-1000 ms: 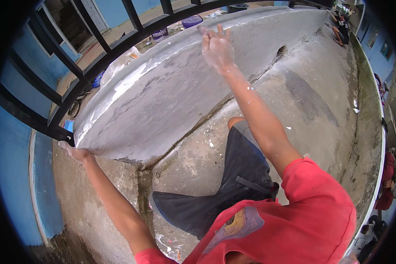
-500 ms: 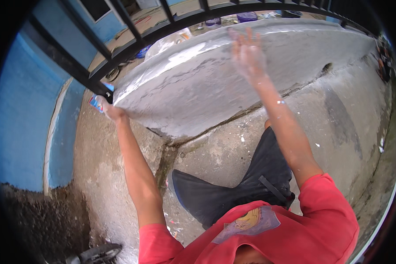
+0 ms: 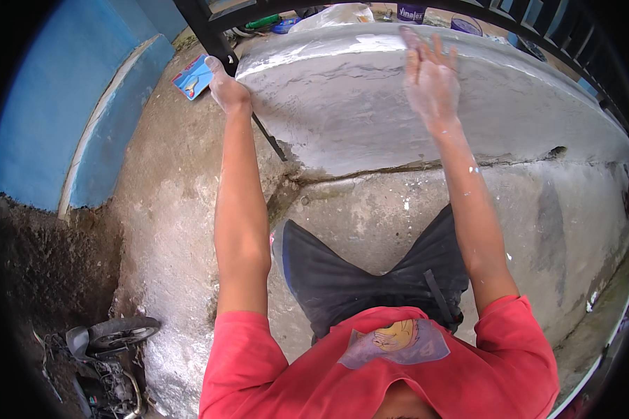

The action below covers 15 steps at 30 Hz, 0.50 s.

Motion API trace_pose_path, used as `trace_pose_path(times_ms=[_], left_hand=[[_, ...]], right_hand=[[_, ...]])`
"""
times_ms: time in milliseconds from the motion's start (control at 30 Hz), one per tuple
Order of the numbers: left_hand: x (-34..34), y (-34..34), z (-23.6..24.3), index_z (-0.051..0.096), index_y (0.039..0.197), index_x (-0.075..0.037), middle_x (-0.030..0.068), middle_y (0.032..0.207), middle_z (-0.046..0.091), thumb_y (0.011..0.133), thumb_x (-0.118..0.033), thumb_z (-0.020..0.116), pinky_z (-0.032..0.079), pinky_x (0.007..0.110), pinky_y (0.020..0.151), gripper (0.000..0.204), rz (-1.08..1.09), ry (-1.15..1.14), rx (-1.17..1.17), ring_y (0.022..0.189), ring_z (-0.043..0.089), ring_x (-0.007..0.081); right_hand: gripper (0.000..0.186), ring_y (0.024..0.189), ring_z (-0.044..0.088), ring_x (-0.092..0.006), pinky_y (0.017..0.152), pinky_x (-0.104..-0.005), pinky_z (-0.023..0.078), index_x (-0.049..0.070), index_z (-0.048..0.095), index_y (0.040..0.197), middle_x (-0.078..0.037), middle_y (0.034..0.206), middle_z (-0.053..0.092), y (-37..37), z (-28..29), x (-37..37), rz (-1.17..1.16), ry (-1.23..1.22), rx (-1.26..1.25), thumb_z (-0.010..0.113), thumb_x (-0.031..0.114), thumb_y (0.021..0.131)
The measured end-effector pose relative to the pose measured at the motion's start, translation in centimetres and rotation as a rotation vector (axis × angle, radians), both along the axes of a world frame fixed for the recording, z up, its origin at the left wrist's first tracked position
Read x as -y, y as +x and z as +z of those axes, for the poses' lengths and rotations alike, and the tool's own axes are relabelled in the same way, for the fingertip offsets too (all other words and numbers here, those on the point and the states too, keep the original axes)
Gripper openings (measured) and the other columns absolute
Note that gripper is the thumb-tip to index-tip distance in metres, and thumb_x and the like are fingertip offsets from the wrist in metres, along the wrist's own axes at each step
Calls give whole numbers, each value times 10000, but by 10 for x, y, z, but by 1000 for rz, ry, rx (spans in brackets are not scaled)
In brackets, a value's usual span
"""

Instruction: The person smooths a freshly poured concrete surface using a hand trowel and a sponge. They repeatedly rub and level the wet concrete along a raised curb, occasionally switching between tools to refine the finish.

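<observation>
My left hand (image 3: 228,89) is against the foot of the black railing post (image 3: 219,42) at the low grey plastered wall's left end, thumb up, its other fingers mostly hidden. My right hand (image 3: 430,84), dusted pale, is on the top edge of the wall (image 3: 349,112), fingers raised and somewhat spread around a small dull pinkish-grey piece (image 3: 408,38) that I cannot make out. White material streaks that edge. A blue tray (image 3: 189,77) with a small tool lies just left of my left hand.
Blue walls (image 3: 56,112) stand at the left, a motorbike (image 3: 108,356) at lower left. Beyond the low wall and black railing (image 3: 541,24) are purple buckets (image 3: 410,12) and a white sack (image 3: 332,17). The concrete ground (image 3: 161,209) has a crack along the wall's base.
The view has swung, bringing the motorbike in and moving the wall up in frame. My right hand still moves along the wall's top edge; the person seen earlier at far right is out of sight.
</observation>
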State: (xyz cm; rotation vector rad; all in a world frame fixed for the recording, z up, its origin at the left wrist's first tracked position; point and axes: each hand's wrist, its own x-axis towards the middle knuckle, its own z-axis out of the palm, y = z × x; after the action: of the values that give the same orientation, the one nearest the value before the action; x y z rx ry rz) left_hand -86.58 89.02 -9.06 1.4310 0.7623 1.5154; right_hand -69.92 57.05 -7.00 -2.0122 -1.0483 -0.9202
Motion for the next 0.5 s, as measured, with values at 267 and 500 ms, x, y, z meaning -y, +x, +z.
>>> trace_pose_path(times_ms=[267,500], left_hand=[[7,4,13,690,1055,175,356,1106,696,945,-910,291,421,523,996,1161,72,-98,-159,1042,605,464],[6,-3,6,702,1039,159,334,1052,713,972,-874,313,432,518,971,1106,81,-77,-109,1004,604,461]], right_hand=[[495,1529,428,-321,1327,-476,161,81,627,1467,-121,1472,647,-98,9,-121,33,-343,163,367,314,1116],[551,1573,352,-310,1338,-473,101,23,703,1353,-150,1563,552,15,1,5,-124,-116,8,303,331,1131]])
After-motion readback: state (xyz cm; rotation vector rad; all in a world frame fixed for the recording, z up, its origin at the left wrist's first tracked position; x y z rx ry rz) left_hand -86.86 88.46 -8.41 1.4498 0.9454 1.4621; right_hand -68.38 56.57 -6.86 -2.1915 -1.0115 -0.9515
